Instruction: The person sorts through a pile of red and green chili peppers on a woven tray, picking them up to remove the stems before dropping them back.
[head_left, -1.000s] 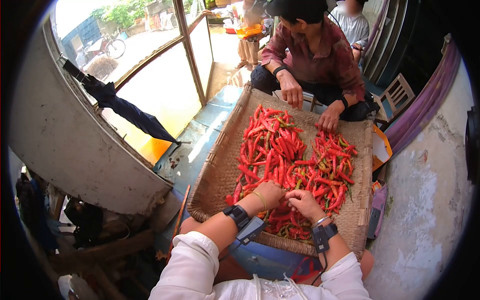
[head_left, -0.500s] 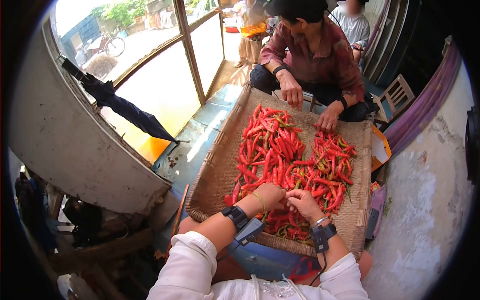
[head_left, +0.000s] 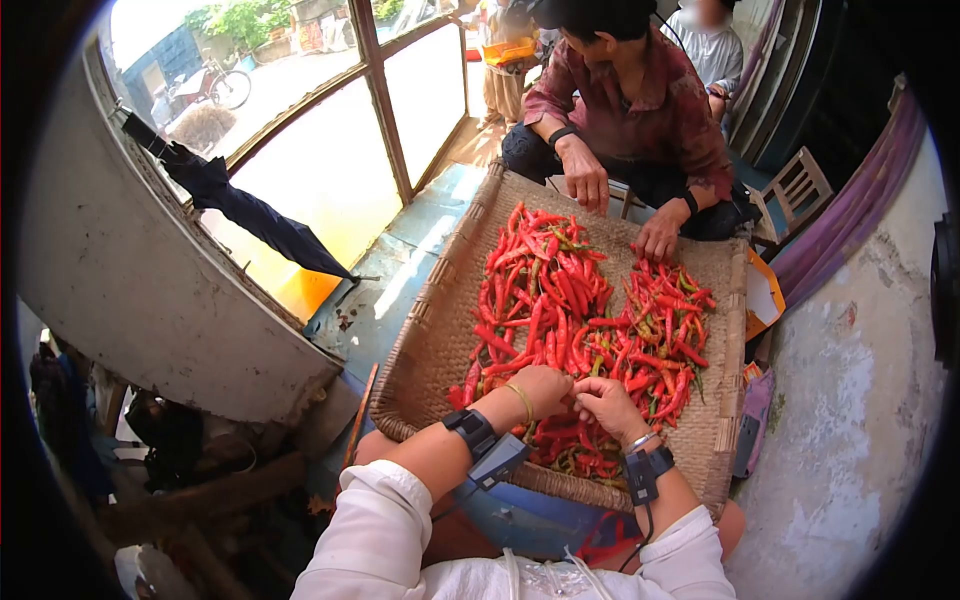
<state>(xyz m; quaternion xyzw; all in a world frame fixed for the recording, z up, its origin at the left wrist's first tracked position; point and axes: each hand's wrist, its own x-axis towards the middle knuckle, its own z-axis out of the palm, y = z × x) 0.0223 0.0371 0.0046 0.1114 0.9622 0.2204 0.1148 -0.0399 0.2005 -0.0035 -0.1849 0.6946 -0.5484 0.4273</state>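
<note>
Red chili peppers [head_left: 560,290], a few partly green, lie heaped in a large woven tray [head_left: 405,375] in front of me. Over the near side of the heap, my left hand [head_left: 543,391] is closed, its fingertips pinched together. Close beside it, my right hand [head_left: 606,406] also makes a pinch with thumb and forefinger. The fingertips of both hands nearly meet. Whatever is between them is too small or hidden to make out. More peppers [head_left: 575,450] show below my wrists.
Across the tray a person in a dark red shirt [head_left: 640,130] sits with one hand [head_left: 660,232] at the peppers. A folded umbrella [head_left: 260,220] hangs on the left by the window. A wooden chair [head_left: 795,195] and an orange box [head_left: 763,293] stand right of the tray.
The view has shifted very slightly. Both my hands stay pinched in almost the same place, and the peppers look unchanged.
</note>
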